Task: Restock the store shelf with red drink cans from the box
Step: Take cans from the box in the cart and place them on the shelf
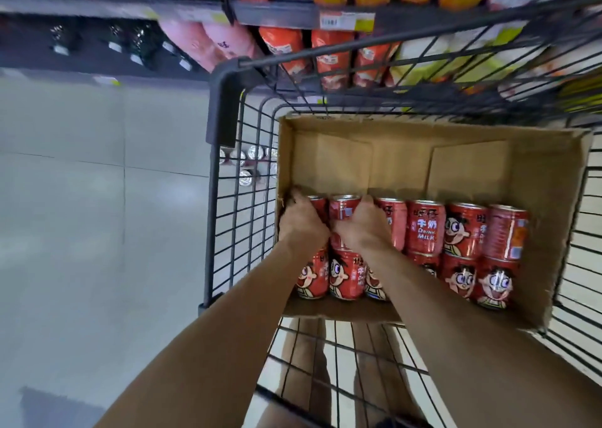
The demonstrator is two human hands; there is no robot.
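Note:
An open cardboard box point(400, 163) sits in a black wire shopping cart point(224, 219). Several red drink cans point(423, 227) with a cartoon face lie in two rows along the box's near side; its far half is bare cardboard. My left hand point(301, 220) curls over the leftmost can in the far row, against the box's left wall. My right hand point(363, 227) grips around the third can from the left, with the second can point(342, 209) showing between the hands.
Store shelves point(293, 13) run across the top with juice cartons and red and pink packs behind price tags. Silver can tops point(249, 163) show through the cart's left wire wall, low on a shelf. Pale tiled floor point(97, 199) lies to the left.

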